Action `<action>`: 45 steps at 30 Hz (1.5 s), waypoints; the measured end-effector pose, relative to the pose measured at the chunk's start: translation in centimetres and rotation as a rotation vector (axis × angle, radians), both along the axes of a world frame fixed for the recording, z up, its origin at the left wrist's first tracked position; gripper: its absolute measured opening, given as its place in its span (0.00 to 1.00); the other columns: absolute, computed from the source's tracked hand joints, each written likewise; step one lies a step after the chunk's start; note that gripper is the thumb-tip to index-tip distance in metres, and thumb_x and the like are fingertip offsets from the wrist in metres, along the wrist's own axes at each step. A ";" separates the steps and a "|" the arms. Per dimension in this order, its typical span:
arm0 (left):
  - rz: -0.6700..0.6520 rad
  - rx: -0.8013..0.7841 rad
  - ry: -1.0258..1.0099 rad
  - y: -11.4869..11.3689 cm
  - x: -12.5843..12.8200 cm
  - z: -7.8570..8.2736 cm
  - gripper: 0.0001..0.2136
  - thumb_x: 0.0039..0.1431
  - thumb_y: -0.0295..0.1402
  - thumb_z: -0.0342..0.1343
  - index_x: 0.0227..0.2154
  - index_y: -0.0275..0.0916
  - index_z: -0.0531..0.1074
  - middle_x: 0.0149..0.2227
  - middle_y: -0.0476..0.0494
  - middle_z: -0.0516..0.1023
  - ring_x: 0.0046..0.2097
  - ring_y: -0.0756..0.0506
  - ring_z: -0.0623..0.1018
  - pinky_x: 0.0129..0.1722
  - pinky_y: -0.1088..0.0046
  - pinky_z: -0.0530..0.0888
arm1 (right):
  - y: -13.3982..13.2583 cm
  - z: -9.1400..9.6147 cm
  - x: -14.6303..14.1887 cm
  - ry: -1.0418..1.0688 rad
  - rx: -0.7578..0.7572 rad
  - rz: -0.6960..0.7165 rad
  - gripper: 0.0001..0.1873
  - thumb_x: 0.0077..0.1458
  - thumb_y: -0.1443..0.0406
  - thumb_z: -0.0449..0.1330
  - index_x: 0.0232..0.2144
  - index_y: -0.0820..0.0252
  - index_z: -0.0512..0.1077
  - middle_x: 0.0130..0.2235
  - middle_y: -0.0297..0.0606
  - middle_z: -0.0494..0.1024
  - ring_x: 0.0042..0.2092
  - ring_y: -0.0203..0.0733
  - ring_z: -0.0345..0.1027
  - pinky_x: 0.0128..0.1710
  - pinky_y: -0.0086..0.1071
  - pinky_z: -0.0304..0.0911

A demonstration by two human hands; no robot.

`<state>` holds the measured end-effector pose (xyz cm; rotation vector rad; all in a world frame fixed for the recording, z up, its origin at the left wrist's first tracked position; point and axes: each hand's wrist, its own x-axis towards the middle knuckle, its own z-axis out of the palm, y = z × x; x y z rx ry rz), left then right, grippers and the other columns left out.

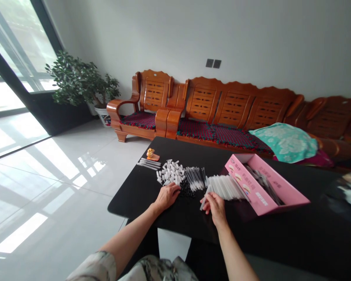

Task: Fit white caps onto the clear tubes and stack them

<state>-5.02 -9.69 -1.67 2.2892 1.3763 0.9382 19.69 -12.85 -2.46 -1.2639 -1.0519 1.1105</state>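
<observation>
Here's the table [128,201], row of rods [195,177] our hub: heap of pieces [172,171] at nine o'clock, figurine [150,152] out at ten, tubes [224,185] at three, box [242,181] just beyond, bench [235,105] past the table at twelve.

- Translucent tubes [222,186]: one is in the right hand [217,208], the rest uncountable
- White caps [172,171], black bits [187,191], thin sticks [194,178]: too many to count
- Grey tubes [149,164]: roughly four
- Pink box [243,181]: one
- Yellow figurine [150,152]: one
- Wall sockets [210,63]: two
- Potted plant [82,80]: one

Pink box [243,182]: prtd chars, illeg. | Plant pot [103,117]: lettering, illeg.
</observation>
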 end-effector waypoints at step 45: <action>0.075 -0.319 -0.535 -0.9 3.6 0.8 0.09 0.58 0.33 0.55 0.38 0.36 0.77 0.25 0.48 0.75 0.23 0.52 0.72 0.25 0.79 0.68 | 0.5 1.1 -0.2 0.212 -0.126 -0.066 0.19 0.47 0.52 0.66 0.29 0.62 0.70 0.25 0.40 0.80 0.17 0.35 0.68 0.13 0.24 0.61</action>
